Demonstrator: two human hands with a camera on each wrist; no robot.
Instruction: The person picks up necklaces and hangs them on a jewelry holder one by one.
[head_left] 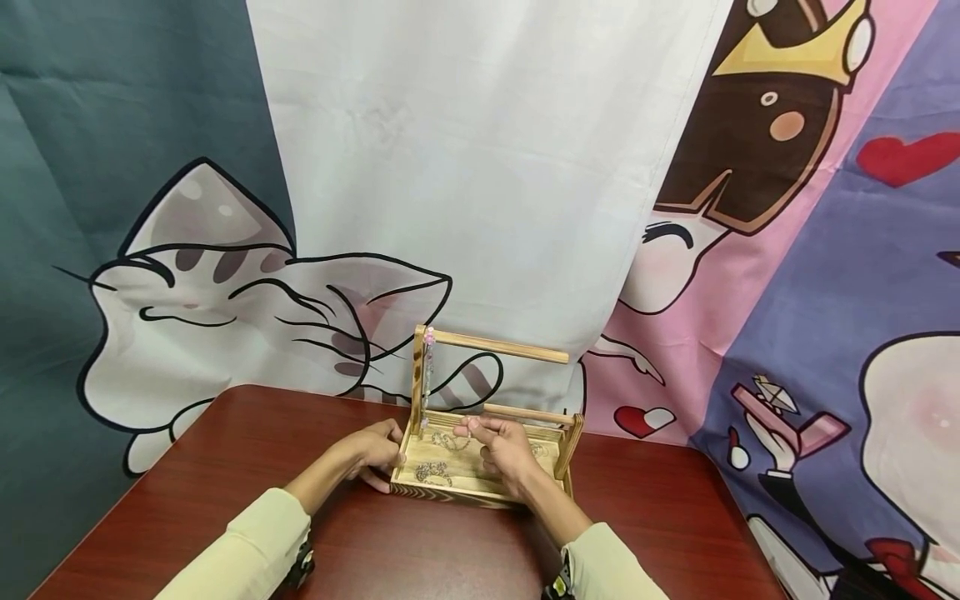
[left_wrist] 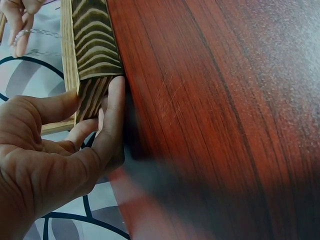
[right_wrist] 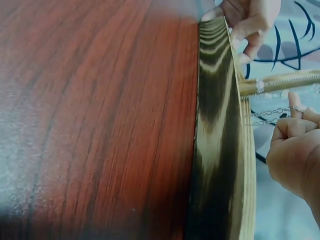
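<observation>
A wooden jewelry stand [head_left: 480, 497], a shallow tray with two raised crossbars, sits on the table. My left hand [head_left: 378, 450] grips its left end; in the left wrist view the thumb is on the tray's rim and the fingers lie along its outer face and underside. Above the tray, my right hand [head_left: 504, 450] pinches a silver link chain [right_wrist: 270, 112] between thumb and fingertips. From the upper bar's left end hangs a strand with pink beads [head_left: 427, 375]. Another tangled chain [head_left: 431, 472] lies in the tray's front left part.
The reddish-brown table [head_left: 660, 517] spreads around the stand. The upper crossbar [head_left: 502, 346] is held by a post [head_left: 417, 383] at the left, the lower crossbar [head_left: 525, 414] by a post at the right. Behind hangs a cartoon-printed curtain [head_left: 465, 167].
</observation>
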